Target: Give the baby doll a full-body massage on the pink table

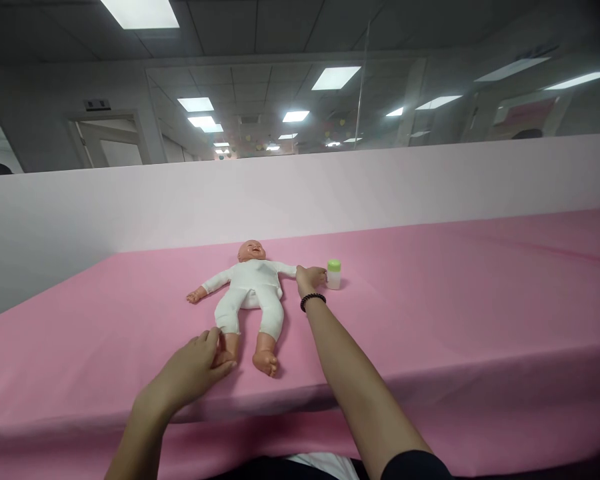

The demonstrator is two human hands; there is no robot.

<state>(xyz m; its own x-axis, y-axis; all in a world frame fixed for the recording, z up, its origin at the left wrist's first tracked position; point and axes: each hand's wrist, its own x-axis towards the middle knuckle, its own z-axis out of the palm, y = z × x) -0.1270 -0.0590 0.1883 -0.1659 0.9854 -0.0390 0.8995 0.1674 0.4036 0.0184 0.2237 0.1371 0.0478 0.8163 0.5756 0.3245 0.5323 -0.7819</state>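
Note:
A baby doll (254, 277) in a white long-sleeved suit lies face up on the pink-covered table, its head at the far side and its bare feet towards me. My left hand (200, 357) is curled around the doll's foot on the left, thumb and fingers on either side. My right hand (310, 277), above a dark beaded bracelet (313, 301), closes over the end of the doll's outstretched arm, hiding most of the doll's hand there. Just right of my right fingertips stands a small white bottle (334, 279) with a green cap (334, 265), upright.
Pink cloth covers the table (460, 300) and hangs over its near edge. A low white wall (300, 193) runs along the back, with a clear panel above it. Past the panel are a doorway (113, 143) and ceiling lights.

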